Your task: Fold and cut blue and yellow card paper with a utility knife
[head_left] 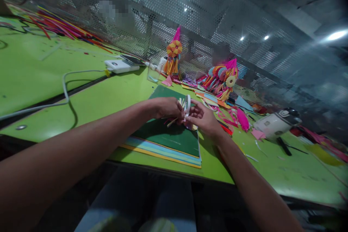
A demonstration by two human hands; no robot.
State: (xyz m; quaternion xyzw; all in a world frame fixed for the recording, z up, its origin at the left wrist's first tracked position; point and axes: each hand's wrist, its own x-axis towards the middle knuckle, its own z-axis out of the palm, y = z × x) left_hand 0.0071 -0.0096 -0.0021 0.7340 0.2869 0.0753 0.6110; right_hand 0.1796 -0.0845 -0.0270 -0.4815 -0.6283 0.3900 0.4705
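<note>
Over a stack of coloured paper sheets (pixel 174 136), dark green on top, my two hands meet. My left hand (pixel 170 108) is closed, its fingers pinching a small bundle of pale yellow paper strips (pixel 181 101) whose ends stick out above and below. My right hand (pixel 205 117) has its thumb and fingers closed around a narrow white ring, seemingly a roll of tape (pixel 188 102), held upright against the bundle. A small pinkish and yellow paper piece (pixel 190 126) shows beneath the fingers. Where the tape meets the strips is partly hidden.
Paper tassel decorations (pixel 174 52) stand at the back by the perforated metal screen (pixel 152 18). A clear cup (pixel 154 72) and a white power bank (pixel 121 66) with a cable lie left. Right are paper scraps, a pink pouch-like object (pixel 243 119) and a white-and-black container (pixel 274 125).
</note>
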